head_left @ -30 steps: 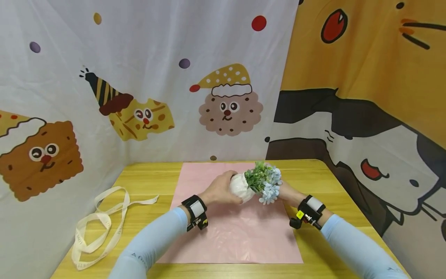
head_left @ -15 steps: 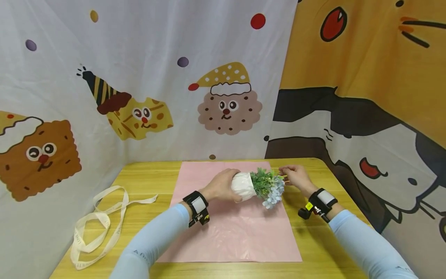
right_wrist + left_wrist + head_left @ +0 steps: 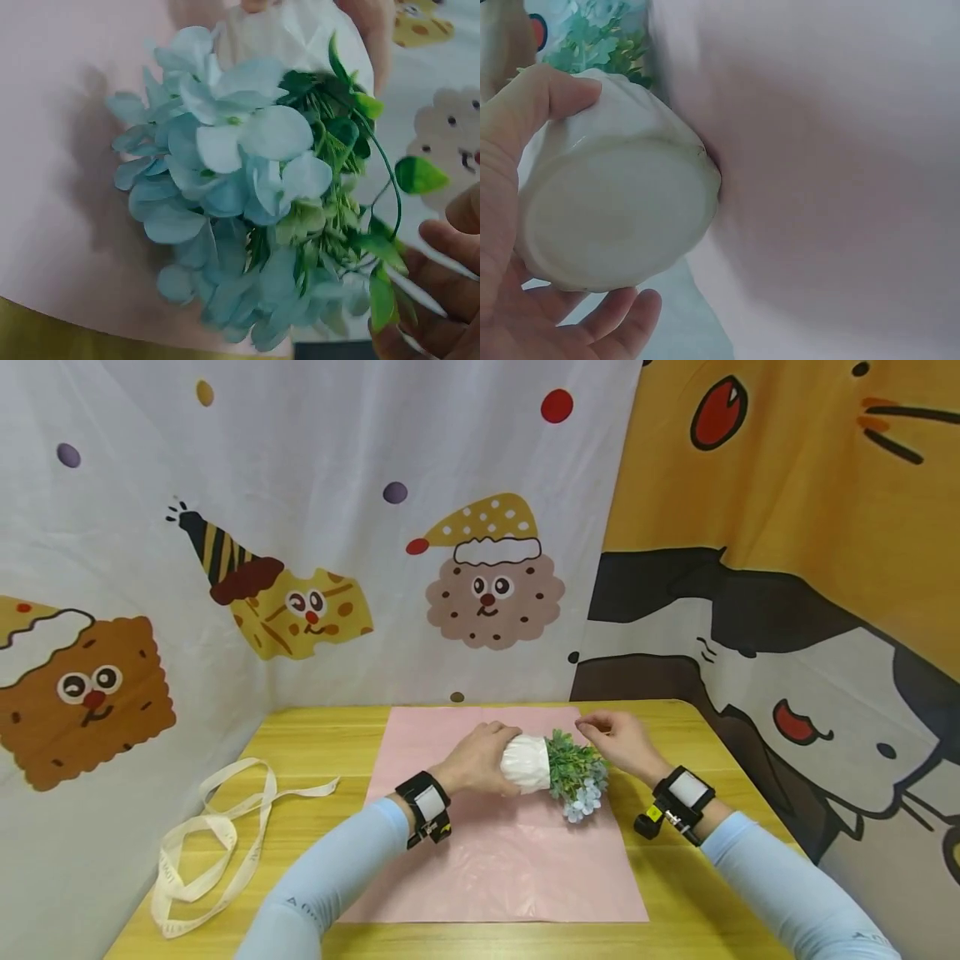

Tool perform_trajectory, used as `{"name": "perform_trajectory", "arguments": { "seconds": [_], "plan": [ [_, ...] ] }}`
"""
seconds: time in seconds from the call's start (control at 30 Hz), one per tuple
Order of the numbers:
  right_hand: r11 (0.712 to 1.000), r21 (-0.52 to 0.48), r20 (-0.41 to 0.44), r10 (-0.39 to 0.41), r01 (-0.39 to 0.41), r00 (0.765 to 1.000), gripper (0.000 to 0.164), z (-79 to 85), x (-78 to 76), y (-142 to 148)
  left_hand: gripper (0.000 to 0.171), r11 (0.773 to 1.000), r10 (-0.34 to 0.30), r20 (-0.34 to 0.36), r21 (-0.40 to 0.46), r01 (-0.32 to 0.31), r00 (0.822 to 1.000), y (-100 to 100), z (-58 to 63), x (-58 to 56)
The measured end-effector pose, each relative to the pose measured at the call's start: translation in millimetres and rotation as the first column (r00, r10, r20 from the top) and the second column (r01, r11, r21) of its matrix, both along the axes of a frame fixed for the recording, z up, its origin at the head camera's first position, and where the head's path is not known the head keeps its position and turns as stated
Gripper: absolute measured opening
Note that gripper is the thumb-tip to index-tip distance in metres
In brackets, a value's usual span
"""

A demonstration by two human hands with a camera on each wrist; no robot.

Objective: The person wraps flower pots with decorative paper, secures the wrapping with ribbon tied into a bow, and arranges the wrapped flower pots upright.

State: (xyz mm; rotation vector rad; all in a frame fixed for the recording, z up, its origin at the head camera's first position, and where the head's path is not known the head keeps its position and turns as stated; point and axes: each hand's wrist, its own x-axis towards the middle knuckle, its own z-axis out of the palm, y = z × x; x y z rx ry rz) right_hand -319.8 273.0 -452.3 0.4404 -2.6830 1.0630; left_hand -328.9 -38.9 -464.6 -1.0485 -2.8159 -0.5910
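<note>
My left hand point(image 3: 480, 762) grips a white ribbed flowerpot point(image 3: 527, 764) that is tipped on its side over the pink sheet. In the left wrist view the pot's round base point(image 3: 619, 217) faces the camera, with the thumb on its upper side and the fingers below. Out of its mouth, to the right, come green leaves point(image 3: 572, 758) and pale blue artificial hydrangea flowers point(image 3: 240, 150). My right hand point(image 3: 618, 742) is beside the far side of the foliage, fingers loosely bent. In the right wrist view its fingertips are right at a trailing leafy sprig point(image 3: 384, 300), pinching nothing.
A square pink wrapping sheet point(image 3: 495, 877) lies flat on the yellow wooden table point(image 3: 697, 893). To the left, a cream printed ribbon point(image 3: 255, 814) lies in loose loops. A cartoon-printed curtain point(image 3: 337, 485) hangs close behind and on both sides.
The pot has turned so its flowers point right and somewhat towards me. My right hand came out from behind the flowers, moved right, then returned left to the leaves.
</note>
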Motion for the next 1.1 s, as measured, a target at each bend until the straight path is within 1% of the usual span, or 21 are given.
{"name": "perform_trajectory", "arguments": {
  "seconds": [0.07,0.13,0.2,0.27,0.33,0.4,0.47,0.53,0.57,0.63,0.7,0.77,0.8,0.87,0.97,1.03,1.1],
  "plan": [
    [0.999,0.031,-0.024,0.039,-0.038,0.999,0.029,5.0,2.8,-10,0.104,1.000,-0.007,-0.008,-0.015,0.007,1.000,0,0.0,0.1],
    [0.993,0.074,-0.052,0.098,-0.094,0.994,0.029,12.5,4.6,-23,0.104,1.000,-0.013,-0.008,-0.023,0.013,1.000,1,-1.0,-0.5],
    [0.975,0.155,-0.078,0.173,-0.159,0.982,0.035,18.8,4.8,-36,0.105,1.000,-0.017,-0.005,-0.025,0.017,1.000,1,-2.1,-1.7],
    [0.941,0.252,-0.089,0.253,-0.224,0.963,0.049,23.8,5.5,-49,0.107,1.000,-0.020,0.003,-0.020,0.020,1.000,1,-2.8,-2.9],
    [0.895,0.337,-0.074,0.333,-0.291,0.940,0.068,24.9,5.1,-61,0.109,1.000,-0.030,0.010,-0.002,0.030,1.000,0,-3.9,-5.0],
    [0.847,0.412,-0.049,0.387,-0.334,0.921,0.087,21.8,4.4,-71,0.110,0.998,-0.049,0.030,0.045,0.048,0.998,-2,-5.7,-7.1],
    [0.812,0.470,-0.032,0.406,-0.345,0.913,0.101,15.4,3.3,-79,0.111,0.991,-0.076,0.068,0.113,0.068,0.995,-7,-7.3,-8.5],
    [0.788,0.524,-0.032,0.398,-0.323,0.917,0.109,8.4,2.4,-85,0.111,0.987,-0.075,0.109,0.153,0.058,0.991,-16,-8.6,-7.6],
    [0.781,0.542,-0.035,0.389,-0.309,0.921,0.111,5.5,2.3,-87,0.110,0.986,-0.065,0.122,0.163,0.045,0.990,-23,-9.3,-7.1],
    [0.776,0.563,-0.029,0.364,-0.286,0.931,0.113,1.4,1.8,-90,0.104,0.989,-0.018,0.145,0.146,-0.003,0.989,-39,-9.1,-6.0],
    [0.777,0.568,-0.025,0.346,-0.272,0.938,0.112,-0.5,1.2,-91,0.095,0.993,0.055,0.150,0.099,-0.071,0.987,-58,-7.1,-5.9],
    [0.779,0.569,-0.021,0.335,-0.264,0.942,0.111,-2.0,-0.1,-92,0.082,0.988,0.137,0.154,0.043,-0.145,0.978,-79,-3.6,-7.1],
    [0.780,0.567,-0.019,0.332,-0.263,0.943,0.111,-2.5,-1.0,-92,0.077,0.982,0.184,0.158,0.005,-0.187,0.970,-90,-1.7,-7.5],
    [0.787,0.559,-0.017,0.328,-0.263,0.945,0.110,-4.2,-2.7,-92,0.069,0.962,0.272,0.173,-0.076,-0.262,0.947,-113,3.3,-7.7],
    [0.799,0.538,-0.007,0.321,-0.267,0.947,0.110,-7.6,-5.5,-92,0.064,0.919,0.382,0.194,-0.184,-0.348,0.904,-142,7.4,-5.6],
    [0.809,0.524,0.007,0.307,-0.265,0.952,0.112,-9.2,-5.6,-92,0.059,0.890,0.439,0.208,-0.233,-0.392,0.874,-155,9.2,-0.2],
    [0.816,0.514,0.016,0.297,-0.262,0.955,0.115,-9.1,-4.1,-92,0.057,0.868,0.479,0.215,-0.262,-0.422,0.851,-163,7.2,5.0]
  ]
}}
